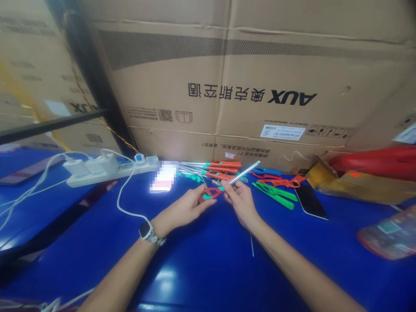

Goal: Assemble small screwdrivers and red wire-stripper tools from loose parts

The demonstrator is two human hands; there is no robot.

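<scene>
A long-nosed lighter (210, 195) with a red handle, teal parts and a silver tube is held between my hands above the blue table. My left hand (186, 207) has its fingers closed around the red handle. Near the teal collar, my right hand (242, 203) pinches the base of the metal tube, which points up and right. Just behind lie several orange-red lighters (224, 164) with silver tubes, beside small teal pieces (191, 177). To the right are green handle shells (276, 196), orange-red shells (274, 183) and blue ones (268, 171).
A white power strip (97, 171) with plugs and cables sits at the left, near a bright phone screen (164, 177). A dark phone (311, 201) and a plastic jar (390, 234) lie right. Cardboard (227, 65) walls the back. A thin rod (252, 246) lies below my right wrist.
</scene>
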